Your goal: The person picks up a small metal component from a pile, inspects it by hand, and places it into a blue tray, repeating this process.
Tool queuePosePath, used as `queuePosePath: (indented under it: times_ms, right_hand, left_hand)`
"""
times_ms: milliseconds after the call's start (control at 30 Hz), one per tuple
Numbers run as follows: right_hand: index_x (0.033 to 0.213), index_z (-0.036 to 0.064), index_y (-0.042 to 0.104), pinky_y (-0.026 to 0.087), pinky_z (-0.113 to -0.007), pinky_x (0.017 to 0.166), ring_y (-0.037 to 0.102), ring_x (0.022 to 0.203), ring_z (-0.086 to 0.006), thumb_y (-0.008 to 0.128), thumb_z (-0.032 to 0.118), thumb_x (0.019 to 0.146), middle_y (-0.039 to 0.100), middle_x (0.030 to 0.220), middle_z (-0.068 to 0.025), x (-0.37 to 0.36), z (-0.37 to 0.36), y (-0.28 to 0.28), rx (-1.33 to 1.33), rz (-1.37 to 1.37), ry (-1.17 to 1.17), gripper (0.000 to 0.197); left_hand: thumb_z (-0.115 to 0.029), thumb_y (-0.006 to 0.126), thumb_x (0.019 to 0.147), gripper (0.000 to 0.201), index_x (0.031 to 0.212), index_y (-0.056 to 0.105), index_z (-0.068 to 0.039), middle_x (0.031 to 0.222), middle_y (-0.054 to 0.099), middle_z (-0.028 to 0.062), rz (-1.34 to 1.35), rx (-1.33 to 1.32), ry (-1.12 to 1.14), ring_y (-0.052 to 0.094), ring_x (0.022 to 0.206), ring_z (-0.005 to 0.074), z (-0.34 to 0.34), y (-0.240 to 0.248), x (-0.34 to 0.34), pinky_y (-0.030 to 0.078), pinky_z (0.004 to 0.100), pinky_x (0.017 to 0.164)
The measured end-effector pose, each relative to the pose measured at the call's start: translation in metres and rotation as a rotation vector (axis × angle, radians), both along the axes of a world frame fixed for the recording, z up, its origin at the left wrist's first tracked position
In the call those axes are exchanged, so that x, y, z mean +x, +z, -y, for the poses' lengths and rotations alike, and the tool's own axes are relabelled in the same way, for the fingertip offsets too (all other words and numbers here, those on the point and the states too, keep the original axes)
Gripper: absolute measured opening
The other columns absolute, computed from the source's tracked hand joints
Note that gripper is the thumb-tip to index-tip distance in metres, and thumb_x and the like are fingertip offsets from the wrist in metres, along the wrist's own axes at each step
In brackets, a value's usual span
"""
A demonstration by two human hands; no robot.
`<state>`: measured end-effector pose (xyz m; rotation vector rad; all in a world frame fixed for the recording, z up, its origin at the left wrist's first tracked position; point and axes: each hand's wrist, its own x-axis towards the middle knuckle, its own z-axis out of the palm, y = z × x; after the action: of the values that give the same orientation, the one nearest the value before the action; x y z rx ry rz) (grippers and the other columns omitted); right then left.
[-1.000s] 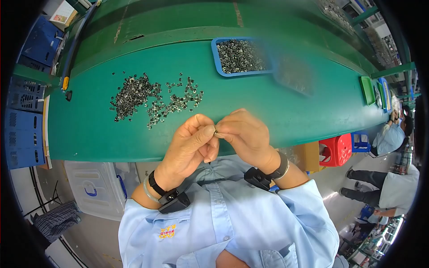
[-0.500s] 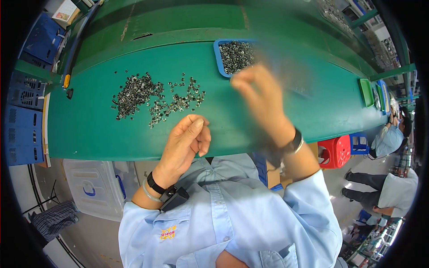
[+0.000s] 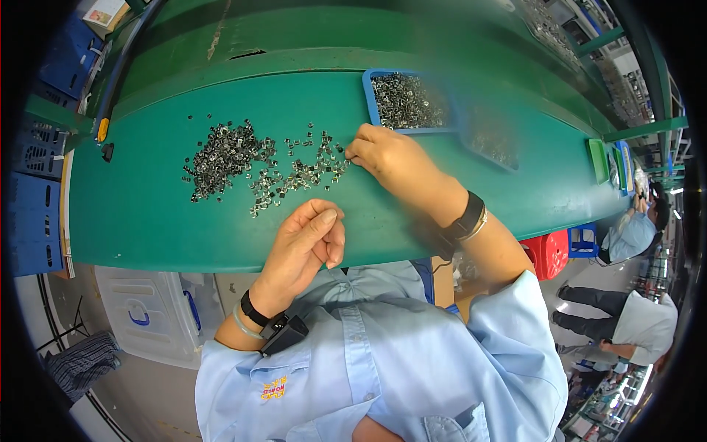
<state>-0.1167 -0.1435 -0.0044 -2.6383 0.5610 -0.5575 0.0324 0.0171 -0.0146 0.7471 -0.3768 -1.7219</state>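
My left hand (image 3: 303, 247) hovers over the table's near edge, thumb laid against curled fingers. Anything inside it is hidden. My right hand (image 3: 390, 158) reaches to the right end of a loose scatter of small square pieces (image 3: 313, 173), black and silvery. Its thumb and fingertips are pressed together beside the outermost pieces; whatever they pinch is too small to make out. Left of the scatter lies a denser heap of the same kind of pieces (image 3: 224, 158). Behind my right hand stands a blue tray (image 3: 374, 99) filled with similar small pieces.
A second, blurred tray (image 3: 490, 147) with pieces adjoins the blue one. Green trays (image 3: 598, 160) stand at the table's far right. Below the table are a clear lidded box (image 3: 143, 313) and a red stool (image 3: 549, 254). Blue crates (image 3: 33, 221) line the left. Other people are at the right.
My right hand has swung left and toward me, from in front of the blue tray to the edge of the scattered pieces. My left hand has hardly moved.
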Motion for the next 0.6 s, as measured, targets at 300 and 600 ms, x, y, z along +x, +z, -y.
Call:
queuePosePath:
  times_ms: [300,600]
  right_hand:
    - [0.089,0.0033,0.062,0.049,-0.036,0.067,0.059,0.077,-0.0277,0.063,0.009,0.081,0.056,0.085,-0.0089,-0.012,-0.008,0.0,0.166,0.061,-0.126,0.01]
    - [0.087,0.0023,0.061,0.048,-0.037,0.064,0.06,0.075,-0.0283,0.063,0.009,0.082,0.056,0.083,-0.0092,-0.015,-0.007,0.0,0.178,0.077,-0.148,0.009]
  left_hand:
    - [-0.018,0.05,0.096,0.016,0.1,0.053,-0.003,0.074,0.057,0.0045,0.117,-0.013,0.018,0.052,0.057,0.0105,0.009,0.006,-0.001,0.04,0.0233,0.048]
    - [-0.018,0.048,0.096,0.033,0.124,0.048,0.0,0.097,0.062,0.0107,0.277,0.07,-0.008,0.056,0.065,0.0114,0.032,0.018,-0.007,0.044,0.0229,0.05]
